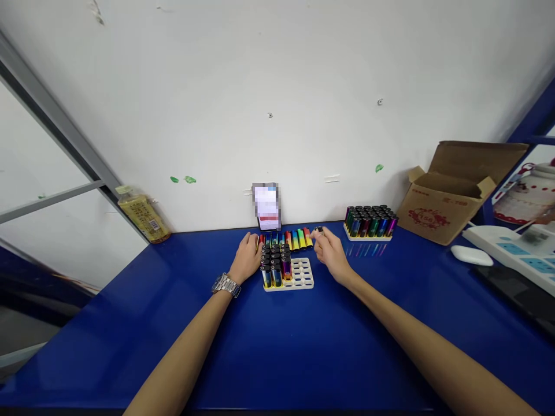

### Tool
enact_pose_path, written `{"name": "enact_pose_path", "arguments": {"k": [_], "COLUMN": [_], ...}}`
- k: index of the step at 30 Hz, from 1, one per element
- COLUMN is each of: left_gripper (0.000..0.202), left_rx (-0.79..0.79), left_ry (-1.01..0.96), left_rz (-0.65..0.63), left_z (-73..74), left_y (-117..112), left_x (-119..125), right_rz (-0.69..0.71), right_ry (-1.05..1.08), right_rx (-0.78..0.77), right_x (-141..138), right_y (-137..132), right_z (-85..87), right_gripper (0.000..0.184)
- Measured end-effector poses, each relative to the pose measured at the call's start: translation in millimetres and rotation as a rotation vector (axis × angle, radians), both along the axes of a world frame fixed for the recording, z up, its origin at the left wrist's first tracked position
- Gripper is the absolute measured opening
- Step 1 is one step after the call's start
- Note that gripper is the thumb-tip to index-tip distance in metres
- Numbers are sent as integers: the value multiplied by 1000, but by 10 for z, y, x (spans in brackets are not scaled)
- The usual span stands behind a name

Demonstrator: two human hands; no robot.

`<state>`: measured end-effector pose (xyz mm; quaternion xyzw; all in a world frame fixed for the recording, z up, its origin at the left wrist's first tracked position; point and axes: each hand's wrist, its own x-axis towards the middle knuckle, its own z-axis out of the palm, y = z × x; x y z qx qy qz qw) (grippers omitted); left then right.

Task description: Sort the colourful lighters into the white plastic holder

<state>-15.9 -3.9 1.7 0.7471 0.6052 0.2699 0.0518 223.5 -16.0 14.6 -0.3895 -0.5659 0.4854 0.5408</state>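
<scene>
A white tray (302,286) with rows of holes stands on the blue table. Its left part is filled with upright lighters (276,276) in shiny colours with black tops; holes at the right show bare. Behind it a row of multicoloured lighters (299,240) lies side by side. My left hand (246,257), with a metal watch on the wrist, rests against the left end of the row, its fingers stretched forward and partly hidden. Right of the row, my right hand (330,254) is closed, pinching a lighter (319,229) of which only the dark top shows.
A second tray (368,237) full of lighters stands at the back right, before an open cardboard box (442,202). A phone (267,208) leans on the wall. A yellow bottle (143,214) stands back left. Far right are a white mouse (472,255) and a power strip (515,251).
</scene>
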Motion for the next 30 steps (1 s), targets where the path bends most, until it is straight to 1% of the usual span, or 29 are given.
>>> {"name": "enact_pose_path", "arguments": {"k": [3,5,8,11,13,16,22,26,30], "left_gripper": [22,26,28,27,28,30,30,27,24], "left_rx": [-23,-49,-73,-94,-107,-112,-104,-126,-128], "left_ry": [25,43,62,82,89,90,91,102,107], "left_rz": [-5,-2,-20,-59,-70,-75,-62,-55,-54], "left_z": [-8,-5,11,35,49,59,68,93,115], "left_y": [-36,-56,-80,-105,-121,-137,-155,-167,-175], "left_x": [4,18,36,44,46,52,72,86,90], "right_rz": [43,23,-48,-93,-64,-15,-19,10,29], "right_ry": [90,128,172,165,150,143,170,152,111], "right_rx": [-158,-220,-268,-249,-265,-337,-280,-267,-219], "right_x": [-65,-87,-111,-135,-149,-163,-173,-181,-178], "right_y": [-46,-66,-84,-102,-116,-133,-144,-160,-180], "right_z": [42,38,-2,-17,0,32,6,-12,-18], "right_gripper": [46,48,43,40,42,45,44,48,53]}}
